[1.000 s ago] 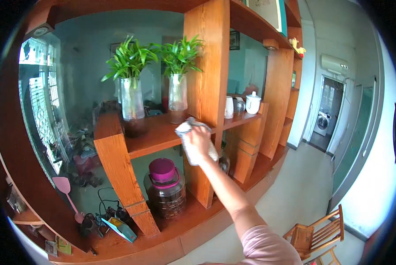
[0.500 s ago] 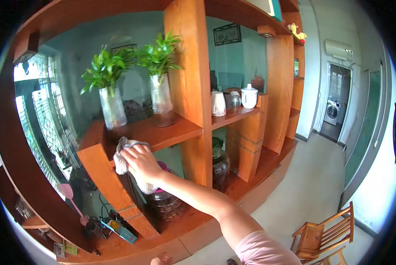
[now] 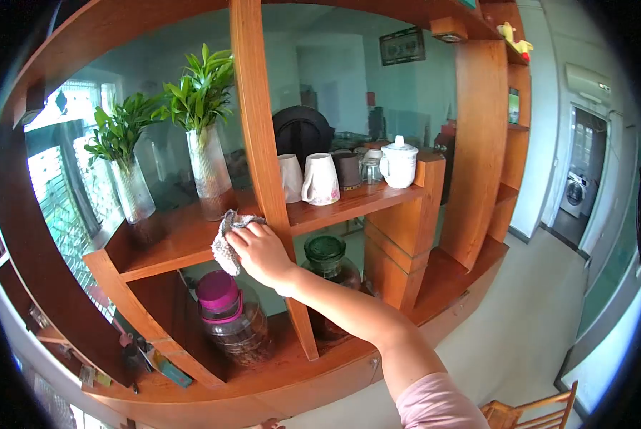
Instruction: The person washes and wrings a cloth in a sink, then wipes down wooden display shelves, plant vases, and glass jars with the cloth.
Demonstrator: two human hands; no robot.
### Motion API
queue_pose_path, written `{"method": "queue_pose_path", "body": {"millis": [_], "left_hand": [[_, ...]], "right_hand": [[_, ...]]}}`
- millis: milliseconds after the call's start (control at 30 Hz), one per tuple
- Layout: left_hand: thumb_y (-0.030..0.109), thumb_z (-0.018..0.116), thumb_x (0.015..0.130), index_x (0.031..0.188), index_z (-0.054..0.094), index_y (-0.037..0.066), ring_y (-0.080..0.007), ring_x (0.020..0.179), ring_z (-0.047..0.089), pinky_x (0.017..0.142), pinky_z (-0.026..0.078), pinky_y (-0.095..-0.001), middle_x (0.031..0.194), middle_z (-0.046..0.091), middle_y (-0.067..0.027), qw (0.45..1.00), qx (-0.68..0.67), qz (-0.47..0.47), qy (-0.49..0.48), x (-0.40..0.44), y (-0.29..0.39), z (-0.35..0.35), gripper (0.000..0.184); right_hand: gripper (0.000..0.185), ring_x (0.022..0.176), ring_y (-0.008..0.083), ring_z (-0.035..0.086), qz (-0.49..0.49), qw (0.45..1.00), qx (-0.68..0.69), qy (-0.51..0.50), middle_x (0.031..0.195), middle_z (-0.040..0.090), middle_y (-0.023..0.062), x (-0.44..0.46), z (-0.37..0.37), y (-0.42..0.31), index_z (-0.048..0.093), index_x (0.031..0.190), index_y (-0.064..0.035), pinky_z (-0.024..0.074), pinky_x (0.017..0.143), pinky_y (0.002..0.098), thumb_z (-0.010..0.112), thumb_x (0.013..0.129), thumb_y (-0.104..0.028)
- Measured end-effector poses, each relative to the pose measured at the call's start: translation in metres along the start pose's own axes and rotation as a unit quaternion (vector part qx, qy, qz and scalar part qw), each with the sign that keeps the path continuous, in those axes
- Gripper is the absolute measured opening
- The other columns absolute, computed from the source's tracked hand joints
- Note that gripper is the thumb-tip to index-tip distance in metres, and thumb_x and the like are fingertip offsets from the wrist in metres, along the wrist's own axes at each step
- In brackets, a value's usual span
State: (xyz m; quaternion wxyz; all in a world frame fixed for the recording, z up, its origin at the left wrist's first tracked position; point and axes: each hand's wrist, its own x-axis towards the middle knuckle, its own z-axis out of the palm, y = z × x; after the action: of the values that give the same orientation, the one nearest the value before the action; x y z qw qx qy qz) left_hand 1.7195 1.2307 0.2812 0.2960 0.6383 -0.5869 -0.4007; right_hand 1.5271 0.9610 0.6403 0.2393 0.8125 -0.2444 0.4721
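Just left of the wooden upright [image 3: 254, 107], the right hand [image 3: 264, 256] has its fingers curled over a bunched cloth [image 3: 225, 255] at the shelf's front edge [image 3: 170, 258], apparently mid-wipe. Working farther left of the upright would call for clearance below the glass vase [image 3: 209, 166] (the left hand's fingers can't be made out).

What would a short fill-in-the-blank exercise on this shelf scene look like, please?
The right hand holds a ____ at the front edge of the shelf.
Green plants stand in ____ glass vases.
One large jar has a purple lid; the lid of the other jar is ____.
In this view, the flowered mug stands to the ____ of the white lidded cup.
Missing words: cloth; two; green; left.
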Motion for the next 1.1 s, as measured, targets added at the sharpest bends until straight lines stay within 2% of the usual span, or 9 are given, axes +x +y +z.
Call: {"method": "queue_pose_path", "body": {"millis": [67, 267, 367, 533, 600, 733, 867, 1067, 1100], "left_hand": [[0.021, 0.063, 0.076, 0.096, 0.06, 0.009, -0.0151, 0.052, 0.054, 0.048, 0.044, -0.0296, 0.058, 0.057, -0.0073, 0.996, 0.071, 0.057, 0.019, -0.012, 0.078, 0.01, 0.024], [0.024, 0.064, 0.075, 0.099, 0.06, 0.011, -0.0218, 0.063, 0.06, 0.055, 0.048, -0.0325, 0.072, 0.063, -0.0091, 0.983, 0.08, 0.104, 0.125, -0.019, 0.052, 0.053, 0.028], [0.027, 0.063, 0.075, 0.1, 0.06, 0.011, -0.0256, 0.069, 0.061, 0.058, 0.048, -0.0356, 0.079, 0.063, -0.0107, 0.988, 0.123, -0.032, 0.084, -0.029, 0.058, 0.047, 0.029], [0.028, 0.061, 0.077, 0.102, 0.058, 0.01, -0.0297, 0.074, 0.061, 0.063, 0.048, -0.0389, 0.084, 0.062, -0.0154, 0.988, 0.126, -0.047, 0.07, -0.021, 0.091, 0.035, 0.031], [0.028, 0.059, 0.079, 0.103, 0.057, 0.01, -0.0331, 0.077, 0.06, 0.066, 0.047, -0.0403, 0.085, 0.062, -0.0167, 0.989, 0.107, 0.044, 0.094, -0.013, 0.106, 0.037, 0.03], [0.031, 0.057, 0.079, 0.105, 0.056, 0.009, -0.0348, 0.083, 0.058, 0.07, 0.046, -0.042, 0.089, 0.061, -0.0175, 0.985, 0.13, 0.101, 0.058, 0.008, 0.13, 0.046, 0.034], [0.032, 0.057, 0.079, 0.106, 0.055, 0.008, -0.0348, 0.085, 0.057, 0.072, 0.046, -0.0421, 0.093, 0.061, -0.0177, 0.984, 0.153, 0.095, 0.01, 0.021, 0.159, 0.056, 0.036], [0.028, 0.057, 0.079, 0.106, 0.054, 0.009, -0.0336, 0.086, 0.058, 0.071, 0.046, -0.0427, 0.095, 0.06, -0.0178, 0.984, 0.13, 0.124, 0.008, 0.016, 0.16, 0.079, 0.033], [0.028, 0.057, 0.079, 0.106, 0.054, 0.009, -0.0336, 0.086, 0.058, 0.071, 0.046, -0.0427, 0.095, 0.06, -0.0178, 0.984, 0.131, 0.123, 0.005, 0.011, 0.159, 0.082, 0.033]], "right_hand": [[0.03, 0.092, 0.0253, 0.049, -0.012, 1.0, 0.011, 0.016, 0.094, 0.056, 0.01, -0.001, 0.0, 0.001, 0.052, 0.103, -0.0009, 0.0387, 0.08, 0.0359, 0.05, 0.075, -0.012], [0.029, 0.091, 0.0242, 0.049, -0.011, 0.999, 0.032, 0.022, 0.095, 0.056, 0.0098, -0.001, -0.001, 0.002, 0.052, 0.102, -0.0006, 0.0389, 0.08, 0.0352, 0.049, 0.075, -0.011], [0.03, 0.091, 0.0241, 0.05, 0.006, 0.999, 0.041, 0.033, 0.097, 0.058, 0.0087, -0.001, 0.002, 0.0, 0.053, 0.101, -0.0024, 0.0385, 0.08, 0.037, 0.051, 0.072, -0.009], [0.032, 0.091, 0.0221, 0.051, -0.003, 1.0, 0.009, 0.019, 0.096, 0.059, 0.0066, 0.006, 0.009, -0.007, 0.054, 0.103, -0.0041, 0.0381, 0.078, 0.0373, 0.052, 0.071, -0.01], [0.03, 0.089, 0.0229, 0.051, -0.027, 0.999, 0.018, 0.004, 0.093, 0.058, 0.0091, 0.013, 0.01, -0.013, 0.054, 0.103, -0.0007, 0.0372, 0.078, 0.0364, 0.048, 0.076, -0.012], [0.027, 0.088, 0.0231, 0.052, -0.068, 0.998, 0.015, -0.007, 0.091, 0.059, 0.0098, 0.032, 0.028, -0.029, 0.053, 0.102, -0.0005, 0.0378, 0.078, 0.0368, 0.047, 0.079, -0.013], [0.033, 0.098, 0.0238, 0.05, -0.066, 0.986, 0.029, -0.148, 0.101, 0.058, 0.0081, 0.06, 0.047, -0.049, 0.051, 0.106, -0.007, 0.0377, 0.081, 0.0393, 0.049, 0.073, -0.014], [0.04, 0.108, 0.0255, 0.046, -0.086, 0.96, 0.065, -0.258, 0.114, 0.052, 0.0085, 0.094, 0.066, -0.076, 0.046, 0.113, -0.0106, 0.034, 0.09, 0.0435, 0.049, 0.073, -0.012], [0.035, 0.102, 0.0254, 0.05, -0.089, 0.965, 0.088, -0.232, 0.108, 0.055, 0.0083, 0.094, 0.069, -0.078, 0.05, 0.107, -0.0107, 0.0382, 0.085, 0.0428, 0.05, 0.072, -0.013]]}}
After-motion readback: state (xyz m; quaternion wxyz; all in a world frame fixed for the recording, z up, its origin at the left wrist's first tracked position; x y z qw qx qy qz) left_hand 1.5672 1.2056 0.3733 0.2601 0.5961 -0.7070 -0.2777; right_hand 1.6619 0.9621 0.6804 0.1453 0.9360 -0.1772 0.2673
